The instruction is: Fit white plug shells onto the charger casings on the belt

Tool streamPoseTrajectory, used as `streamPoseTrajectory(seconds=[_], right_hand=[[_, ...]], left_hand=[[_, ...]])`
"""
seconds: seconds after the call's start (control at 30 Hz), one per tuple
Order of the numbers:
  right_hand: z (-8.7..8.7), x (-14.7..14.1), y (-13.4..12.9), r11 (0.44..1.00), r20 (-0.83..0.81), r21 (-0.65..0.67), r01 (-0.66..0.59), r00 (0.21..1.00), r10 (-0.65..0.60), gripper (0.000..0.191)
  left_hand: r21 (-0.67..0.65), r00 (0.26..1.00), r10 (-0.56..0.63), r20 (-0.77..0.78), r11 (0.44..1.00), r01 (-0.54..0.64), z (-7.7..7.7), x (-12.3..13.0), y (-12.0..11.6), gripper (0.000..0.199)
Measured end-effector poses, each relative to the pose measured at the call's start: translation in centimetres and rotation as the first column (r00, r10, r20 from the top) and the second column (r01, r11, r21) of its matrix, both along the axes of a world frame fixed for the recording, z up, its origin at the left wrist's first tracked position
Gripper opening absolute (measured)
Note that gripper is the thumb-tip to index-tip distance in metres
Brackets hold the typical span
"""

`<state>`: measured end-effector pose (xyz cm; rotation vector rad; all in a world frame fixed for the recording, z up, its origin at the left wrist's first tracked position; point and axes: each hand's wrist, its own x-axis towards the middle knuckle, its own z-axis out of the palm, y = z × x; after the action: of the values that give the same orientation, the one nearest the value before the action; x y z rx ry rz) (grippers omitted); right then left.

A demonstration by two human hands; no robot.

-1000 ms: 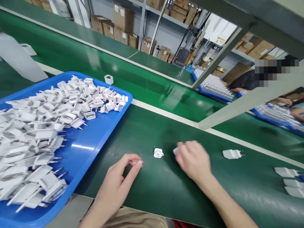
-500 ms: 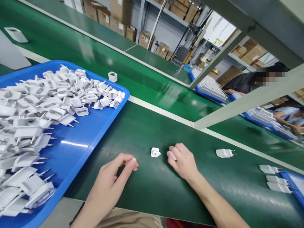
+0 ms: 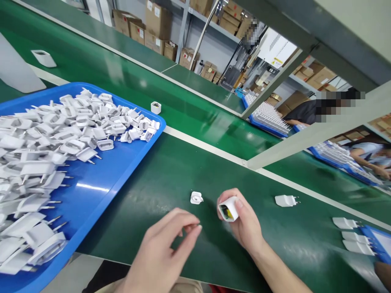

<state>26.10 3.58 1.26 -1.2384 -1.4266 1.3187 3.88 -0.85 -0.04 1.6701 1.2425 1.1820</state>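
Observation:
My right hand (image 3: 244,219) is shut on a white plug charger casing (image 3: 228,208), whose open end shows yellow and dark parts inside. My left hand (image 3: 161,256) hangs just above the green belt (image 3: 159,195), with fingertips pinched and nothing visible between them. Between my hands lies a small white plug piece (image 3: 196,197). Right of them, a white charger with metal pins (image 3: 285,200) rests on the belt. Further right are several similar chargers (image 3: 351,235). To my left, a blue tray (image 3: 126,175) holds a heap of white pronged charger casings (image 3: 76,134).
A small white cube (image 3: 155,108) stands beyond the tray. A grey beam (image 3: 305,134) crosses the far side. Past it, two co-workers (image 3: 301,113) (image 3: 366,156) sit by blue trays of white chargers (image 3: 269,118). Shelves hold cardboard boxes (image 3: 155,28).
My right hand has lifted the white casing off the belt and turned its open end into view. My left hand has moved right, and the view has shifted slightly.

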Motion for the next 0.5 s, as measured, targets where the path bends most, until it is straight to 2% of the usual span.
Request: streamPoseTrajectory(seconds=[0.03,0.1,0.2,0.3,0.4,0.43,0.5], right_hand=[[0.0,-0.4,-0.4,0.996,-0.096,-0.085,-0.031,0.995,0.023,0.047],[0.1,-1.2,-1.1,0.976,-0.222,-0.202,-0.079,0.975,0.033,0.052],[0.3,-1.8,-1.7,0.946,-0.310,-0.308,-0.097,0.951,-0.004,0.057],[0.4,-1.8,-2.0,0.925,-0.373,-0.360,-0.121,0.928,-0.024,0.058],[0.1,-1.4,-2.1,0.925,-0.417,-0.350,-0.145,0.909,-0.015,0.058],[0.0,-1.4,-2.2,0.927,-0.427,-0.345,-0.147,0.904,-0.015,0.057],[-0.1,-1.3,-2.3,0.926,-0.446,-0.344,-0.154,0.895,-0.016,0.055]], left_hand=[[0.102,1.000,0.016,0.000,0.995,-0.016,0.2,0.8,0.0,0.010],[0.304,0.997,0.071,-0.018,0.951,-0.062,0.5,2.2,0.1,0.016],[0.486,0.989,0.117,-0.091,0.872,-0.059,0.6,3.5,0.3,0.021],[0.505,0.985,0.099,-0.144,0.863,-0.013,0.5,4.0,0.2,0.022],[0.504,0.979,0.109,-0.171,0.863,-0.008,0.3,3.8,0.1,0.024],[0.535,0.972,0.112,-0.206,0.844,0.016,0.4,3.6,0.1,0.024],[0.608,0.935,0.098,-0.340,0.781,0.139,0.6,3.0,0.3,0.026]])
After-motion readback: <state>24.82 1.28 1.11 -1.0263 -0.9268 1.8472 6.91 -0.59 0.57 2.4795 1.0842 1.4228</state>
